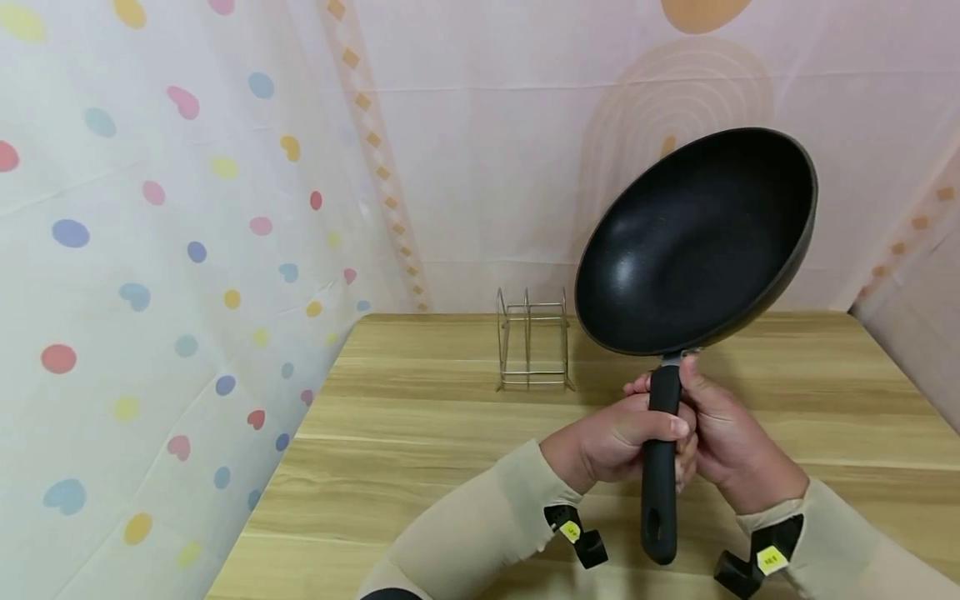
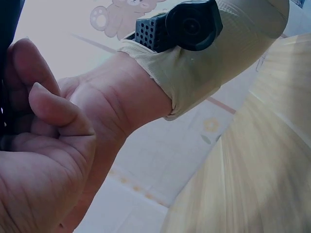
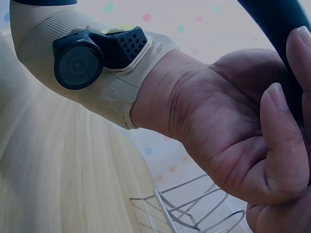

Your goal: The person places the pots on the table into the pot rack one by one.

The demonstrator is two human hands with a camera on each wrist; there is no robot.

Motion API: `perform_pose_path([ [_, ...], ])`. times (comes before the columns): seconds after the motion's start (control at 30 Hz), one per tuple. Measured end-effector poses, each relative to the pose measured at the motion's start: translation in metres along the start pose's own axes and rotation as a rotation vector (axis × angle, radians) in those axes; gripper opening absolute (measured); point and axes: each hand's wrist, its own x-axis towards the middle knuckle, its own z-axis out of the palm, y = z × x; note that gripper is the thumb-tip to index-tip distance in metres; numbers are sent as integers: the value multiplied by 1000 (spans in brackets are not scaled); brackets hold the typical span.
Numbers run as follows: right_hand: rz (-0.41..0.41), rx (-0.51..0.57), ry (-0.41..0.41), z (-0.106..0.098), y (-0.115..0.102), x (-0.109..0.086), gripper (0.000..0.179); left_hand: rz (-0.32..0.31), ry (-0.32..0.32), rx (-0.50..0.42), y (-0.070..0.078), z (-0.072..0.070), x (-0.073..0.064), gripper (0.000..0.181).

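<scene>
Held up over the table is a black, deep frying pan [image 1: 697, 242], tilted so that its dark inside shows in the head view. My left hand [image 1: 618, 437] grips the middle of its black handle [image 1: 660, 500], the thumb lying across the front. Higher up, my right hand [image 1: 738, 442] holds the same handle, its thumb pointing up close to the metal joint under the bowl. The fingers of both hands meet behind the handle and are partly hidden. The handle's lower end, with its hanging hole, sticks out below the hands.
A wire rack [image 1: 528, 384] with upright loops stands near the table's back edge, left of the pan. The wood-grain table [image 1: 420, 433] is bordered by a dotted curtain [image 1: 187, 333] at left and a pale patterned curtain [image 1: 480, 183] behind.
</scene>
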Motion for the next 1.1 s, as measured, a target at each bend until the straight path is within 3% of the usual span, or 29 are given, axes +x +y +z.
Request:
perform_pose_path([
  [0.4, 41, -148, 75, 9, -3, 14, 54, 98, -65, 16, 6, -7, -4, 25],
  [0.7, 79, -248, 170, 19, -5, 24, 50, 142, -68, 8, 12, -7, -11, 40],
  [0.97, 121, -238, 126, 24, -3, 35, 50, 164, -68, 20, 15, -11, -20, 43],
  [1.1, 151, -251, 144, 29, 0, 41, 48, 184, -76, 29, 15, -15, -26, 43],
])
